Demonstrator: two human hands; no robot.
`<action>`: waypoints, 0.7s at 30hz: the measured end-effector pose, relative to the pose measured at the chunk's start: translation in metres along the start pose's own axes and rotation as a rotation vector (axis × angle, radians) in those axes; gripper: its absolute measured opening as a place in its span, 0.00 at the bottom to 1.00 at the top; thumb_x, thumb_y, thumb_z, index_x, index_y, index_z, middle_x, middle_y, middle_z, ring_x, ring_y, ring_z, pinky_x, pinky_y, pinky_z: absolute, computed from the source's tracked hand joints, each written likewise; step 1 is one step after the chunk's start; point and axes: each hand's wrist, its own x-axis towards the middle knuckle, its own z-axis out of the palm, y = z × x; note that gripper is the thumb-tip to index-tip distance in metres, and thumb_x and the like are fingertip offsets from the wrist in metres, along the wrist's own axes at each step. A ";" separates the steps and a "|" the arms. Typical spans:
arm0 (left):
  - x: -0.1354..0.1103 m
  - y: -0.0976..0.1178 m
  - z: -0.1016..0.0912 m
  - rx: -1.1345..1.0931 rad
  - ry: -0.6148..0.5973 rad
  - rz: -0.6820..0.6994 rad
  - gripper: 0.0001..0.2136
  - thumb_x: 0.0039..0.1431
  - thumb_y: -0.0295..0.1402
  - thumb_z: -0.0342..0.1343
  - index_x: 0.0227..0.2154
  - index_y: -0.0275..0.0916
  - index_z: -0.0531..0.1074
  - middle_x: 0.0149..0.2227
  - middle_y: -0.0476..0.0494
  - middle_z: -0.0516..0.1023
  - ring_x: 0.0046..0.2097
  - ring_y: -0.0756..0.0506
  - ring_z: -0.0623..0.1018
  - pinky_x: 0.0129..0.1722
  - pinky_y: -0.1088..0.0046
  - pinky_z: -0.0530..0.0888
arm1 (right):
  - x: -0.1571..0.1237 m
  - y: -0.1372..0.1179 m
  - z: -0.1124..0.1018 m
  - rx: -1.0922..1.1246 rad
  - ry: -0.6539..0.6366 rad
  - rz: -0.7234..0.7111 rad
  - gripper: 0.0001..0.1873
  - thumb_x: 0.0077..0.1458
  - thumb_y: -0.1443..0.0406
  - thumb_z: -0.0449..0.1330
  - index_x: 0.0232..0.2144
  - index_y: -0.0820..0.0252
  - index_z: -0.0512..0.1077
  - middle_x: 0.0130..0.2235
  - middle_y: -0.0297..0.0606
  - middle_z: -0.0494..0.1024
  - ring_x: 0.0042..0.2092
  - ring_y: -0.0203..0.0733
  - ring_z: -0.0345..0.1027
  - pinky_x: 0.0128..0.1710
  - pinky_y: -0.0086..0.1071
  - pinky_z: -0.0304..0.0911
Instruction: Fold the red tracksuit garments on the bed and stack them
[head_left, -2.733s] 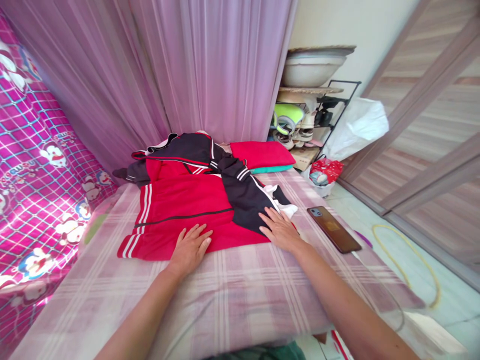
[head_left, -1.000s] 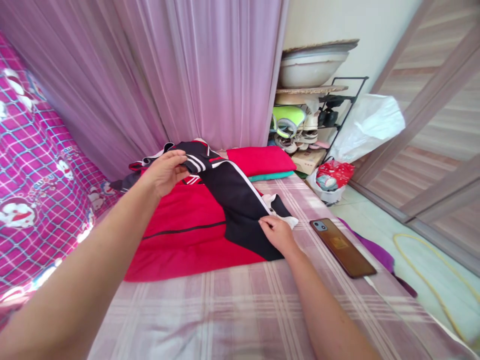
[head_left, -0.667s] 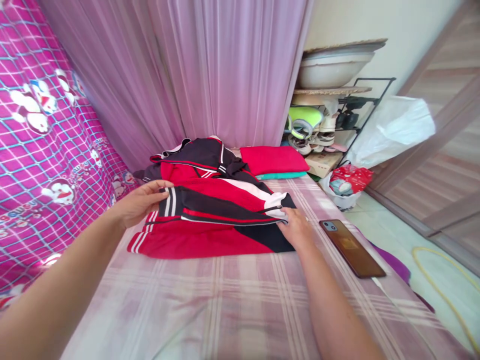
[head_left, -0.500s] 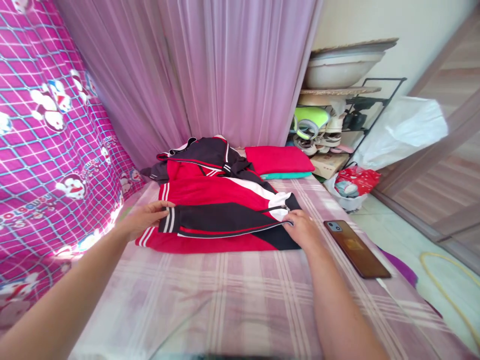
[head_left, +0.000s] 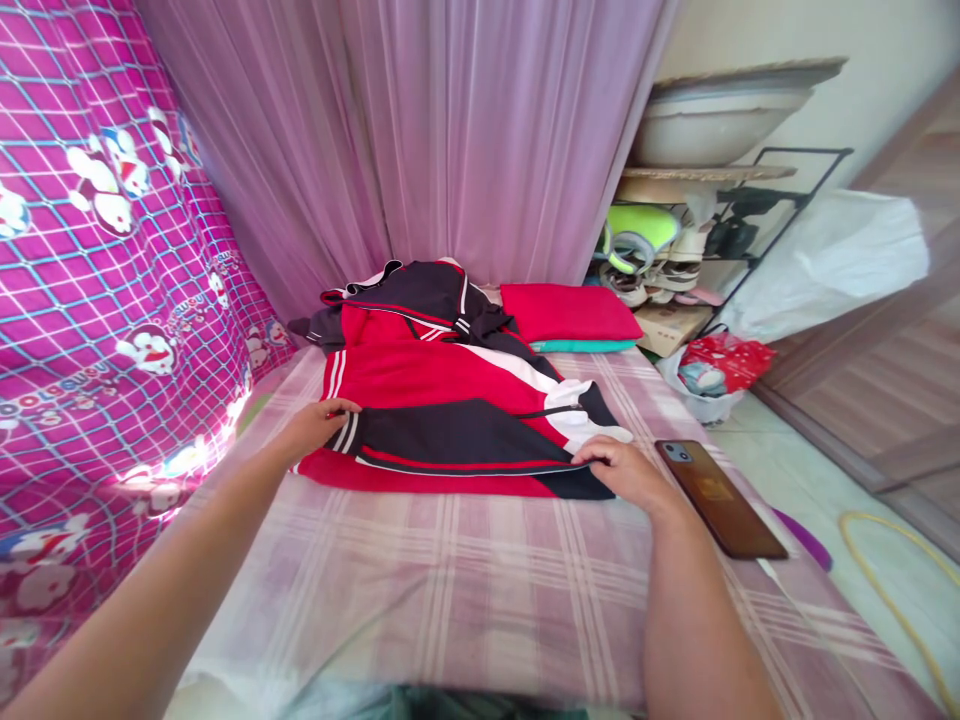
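Note:
A red, black and white zip jacket (head_left: 405, 375) lies spread on the checked bed sheet. One black sleeve (head_left: 450, 432), edged in red and white piping, is laid lengthwise across its front. At the striped cuff, my left hand (head_left: 322, 422) pinches the sleeve's end. My right hand (head_left: 619, 468) is closed on the sleeve's shoulder end, just below the white collar (head_left: 596, 425). The jacket's lower edge shows as a red strip under the sleeve.
Behind the jacket lies a heap of black and red clothing (head_left: 420, 290). A folded red garment (head_left: 570, 310) rests on a teal one at the back right. A phone (head_left: 720, 500) with a cable lies near the bed's right edge, and a shoe rack (head_left: 750, 260) stands beyond.
My right hand has shifted slightly down and right along the sleeve's edge, uncovering more of the collar. My left hand still grips the cuff. The view has shifted slightly.

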 end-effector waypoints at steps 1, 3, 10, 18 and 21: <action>0.000 -0.001 0.001 0.013 -0.007 -0.004 0.16 0.43 0.42 0.60 0.35 0.41 0.78 0.23 0.53 0.74 0.27 0.48 0.72 0.26 0.75 0.67 | 0.000 0.001 -0.001 0.013 -0.017 0.005 0.19 0.40 0.74 0.53 0.26 0.52 0.81 0.36 0.35 0.81 0.42 0.44 0.75 0.50 0.39 0.67; 0.000 -0.004 0.002 0.059 -0.029 -0.006 0.17 0.45 0.41 0.57 0.38 0.42 0.78 0.24 0.51 0.75 0.27 0.47 0.73 0.27 0.73 0.70 | -0.001 0.003 -0.002 0.033 -0.047 0.007 0.20 0.41 0.74 0.53 0.27 0.51 0.82 0.37 0.35 0.82 0.42 0.43 0.75 0.51 0.39 0.68; -0.012 -0.002 0.015 0.555 0.219 0.447 0.15 0.54 0.34 0.49 0.39 0.42 0.79 0.55 0.39 0.75 0.57 0.37 0.73 0.59 0.56 0.70 | -0.008 0.001 -0.007 0.063 -0.094 -0.013 0.12 0.47 0.69 0.58 0.27 0.51 0.82 0.38 0.38 0.82 0.42 0.46 0.76 0.50 0.40 0.70; -0.045 0.023 0.098 0.812 0.054 0.581 0.22 0.65 0.43 0.48 0.59 0.46 0.71 0.65 0.39 0.66 0.68 0.33 0.61 0.66 0.42 0.51 | 0.031 -0.091 0.042 -0.104 0.282 -0.197 0.16 0.62 0.62 0.53 0.45 0.56 0.78 0.50 0.43 0.80 0.52 0.48 0.72 0.56 0.42 0.64; -0.046 0.018 0.113 0.844 0.033 0.563 0.25 0.65 0.46 0.48 0.62 0.48 0.67 0.68 0.39 0.62 0.69 0.33 0.59 0.66 0.41 0.49 | 0.059 -0.131 0.084 -0.245 0.120 -0.285 0.22 0.64 0.59 0.52 0.58 0.54 0.71 0.62 0.43 0.70 0.63 0.48 0.61 0.63 0.46 0.55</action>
